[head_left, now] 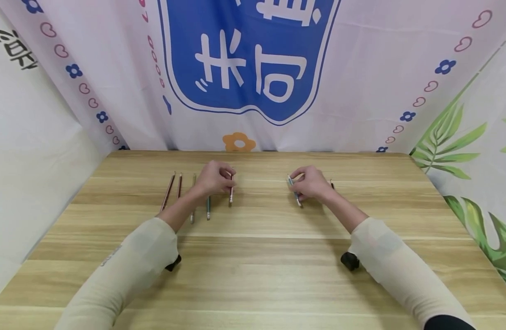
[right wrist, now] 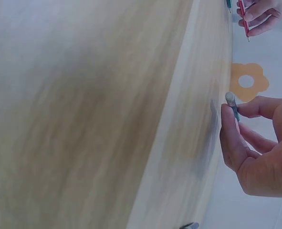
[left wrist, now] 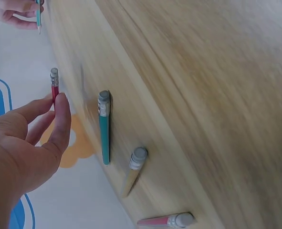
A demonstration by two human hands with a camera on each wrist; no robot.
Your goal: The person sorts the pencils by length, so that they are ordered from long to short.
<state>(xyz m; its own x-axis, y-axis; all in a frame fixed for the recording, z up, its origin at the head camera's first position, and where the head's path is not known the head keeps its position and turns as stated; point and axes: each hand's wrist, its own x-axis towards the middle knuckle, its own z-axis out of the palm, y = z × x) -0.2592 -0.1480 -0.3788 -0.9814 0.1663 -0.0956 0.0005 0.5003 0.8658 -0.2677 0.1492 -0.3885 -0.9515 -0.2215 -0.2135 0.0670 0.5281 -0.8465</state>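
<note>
My left hand (head_left: pixel 215 178) pinches a red pencil (head_left: pixel 231 188) between thumb and fingers, its eraser end toward me. In the left wrist view that pencil (left wrist: pixel 54 78) shows its metal band and grey eraser. Across from it, my right hand (head_left: pixel 310 182) pinches a teal pencil (head_left: pixel 294 190), tilted, eraser end nearest me. A teal pencil (head_left: pixel 208 208) and a tan pencil (head_left: pixel 192 215) lie beside and partly under the left forearm. Further left lie two dark red pencils, one slanted (head_left: pixel 167 191) and one straighter (head_left: pixel 179 184). Behind the right hand a dark pencil (head_left: pixel 332 184) is mostly hidden.
The wooden table (head_left: pixel 253 275) reaches back to a white curtain (head_left: pixel 356 91) with a blue printed panel and an orange flower. A leaf-printed cloth (head_left: pixel 455 151) hangs on the right. Black wrist devices show under the left sleeve (head_left: pixel 173 263) and the right sleeve (head_left: pixel 350 261).
</note>
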